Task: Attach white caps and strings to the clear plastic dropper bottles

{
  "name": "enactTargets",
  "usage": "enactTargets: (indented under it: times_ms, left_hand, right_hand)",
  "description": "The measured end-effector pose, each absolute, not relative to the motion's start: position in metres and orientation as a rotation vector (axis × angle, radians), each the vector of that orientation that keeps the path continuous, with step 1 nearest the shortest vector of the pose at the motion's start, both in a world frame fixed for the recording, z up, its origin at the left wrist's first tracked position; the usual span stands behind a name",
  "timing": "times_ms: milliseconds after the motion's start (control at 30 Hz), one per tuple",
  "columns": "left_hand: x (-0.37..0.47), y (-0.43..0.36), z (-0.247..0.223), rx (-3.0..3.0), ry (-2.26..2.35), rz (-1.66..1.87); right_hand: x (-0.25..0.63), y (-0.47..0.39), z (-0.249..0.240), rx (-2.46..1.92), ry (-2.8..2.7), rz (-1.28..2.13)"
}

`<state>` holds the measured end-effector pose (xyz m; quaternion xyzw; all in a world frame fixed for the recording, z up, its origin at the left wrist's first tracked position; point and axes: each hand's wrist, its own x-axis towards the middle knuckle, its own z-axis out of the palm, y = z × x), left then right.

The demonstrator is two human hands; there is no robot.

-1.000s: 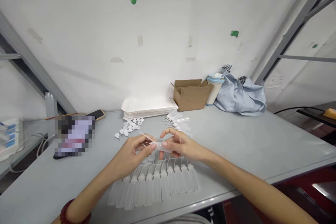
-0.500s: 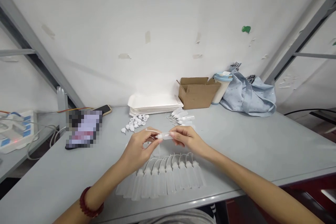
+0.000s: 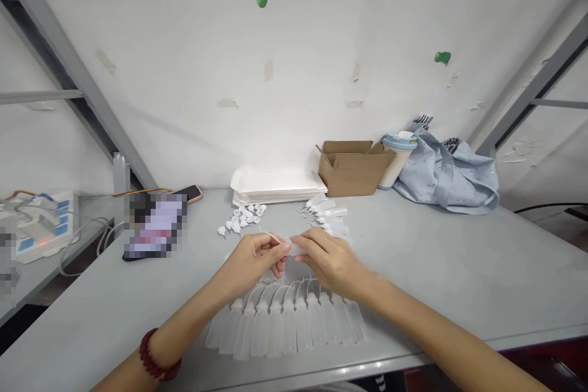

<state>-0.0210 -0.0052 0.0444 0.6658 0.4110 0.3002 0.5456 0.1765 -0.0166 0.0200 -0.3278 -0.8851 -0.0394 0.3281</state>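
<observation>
Both hands meet over the middle of the grey table around a small translucent bottle [image 3: 297, 249]. My left hand [image 3: 257, 255] pinches its tip end, where a thin pale tube shows above the fingers. My right hand [image 3: 328, 257] grips the bottle body from the right and hides much of it. Below the hands lies a row of several translucent bottles [image 3: 287, 321] with curved thin tubes. Several white caps [image 3: 243, 217] lie loose beyond my left hand. Beyond my right hand is a small pile of bottles [image 3: 328, 214].
A white stack of flat packaging [image 3: 278, 184], an open cardboard box [image 3: 356, 171], a lidded cup [image 3: 395, 159] and a blue cloth bag [image 3: 445, 177] stand along the wall. Further left are a phone [image 3: 190, 193], a blurred item [image 3: 156, 226] and a power strip [image 3: 50, 226].
My right hand has closed further over the bottle and moved nearer my left fingers, covering more of it. The whole view has shifted slightly.
</observation>
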Motion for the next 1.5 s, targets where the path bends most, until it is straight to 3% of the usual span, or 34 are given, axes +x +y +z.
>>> enactTargets:
  times_ms: [167,433,767,833,1000,1067,1133,1233,1367,1500]
  left_hand:
    - [-0.024,-0.006,0.047,1.430,0.942,0.447]
    - [-0.017,-0.014,0.054,2.076,1.030,0.838]
    - [-0.021,-0.010,0.048,1.726,0.950,0.587]
    - [-0.019,-0.012,0.047,1.859,0.966,0.622]
    - [-0.009,-0.021,0.036,2.332,0.978,0.766]
    - [-0.006,-0.022,0.028,2.452,0.924,0.827]
    - [-0.005,-0.020,0.023,2.479,0.894,0.873]
    - [-0.008,-0.016,0.027,2.334,0.998,0.887]
    - [-0.015,-0.012,0.042,1.963,0.994,0.682]
    - [-0.016,-0.013,0.045,1.780,0.845,0.529]
  right_hand:
    - [0.174,-0.020,0.017,-0.814,-2.341,-0.168]
    - [0.175,-0.025,0.033,-0.909,-2.113,0.462]
    - [0.176,-0.023,0.021,-0.742,-2.115,0.249]
    - [0.176,-0.025,0.025,-0.808,-2.100,0.397]
    - [0.173,-0.024,0.032,-1.159,-1.706,1.219]
    - [0.171,-0.021,0.031,-1.250,-1.615,1.380]
    - [0.171,-0.019,0.028,-1.281,-1.701,1.245]
    - [0.174,-0.018,0.025,-1.190,-1.947,0.742]
    - [0.177,-0.021,0.021,-0.904,-2.186,0.234]
    - [0.177,-0.022,0.025,-0.834,-2.180,0.305]
